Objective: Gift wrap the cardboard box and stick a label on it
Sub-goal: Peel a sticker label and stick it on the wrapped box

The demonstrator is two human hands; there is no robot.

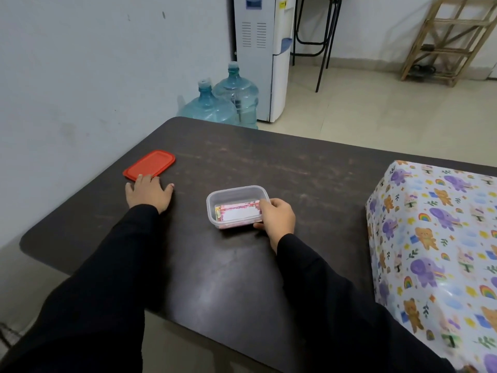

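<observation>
The box [441, 254], wrapped in white paper printed with elephants, bears and rainbows, stands at the right edge of the dark table [269, 157]. A clear plastic tub [234, 194] sits mid-table with pink-bordered labels [238, 212] inside. My right hand [277, 219] grips the tub's right end, thumb at its near side and fingers curled over the rim at the labels. My left hand [148, 192] lies flat on the table with fingers spread, its fingertips touching the near edge of the tub's red lid [149, 165].
Two blue water jugs [223, 100] and a white dispenser [262, 57] stand on the floor beyond the table's far edge. A wooden rack [451, 41] leans at the back right wall. The table's left corner is rounded.
</observation>
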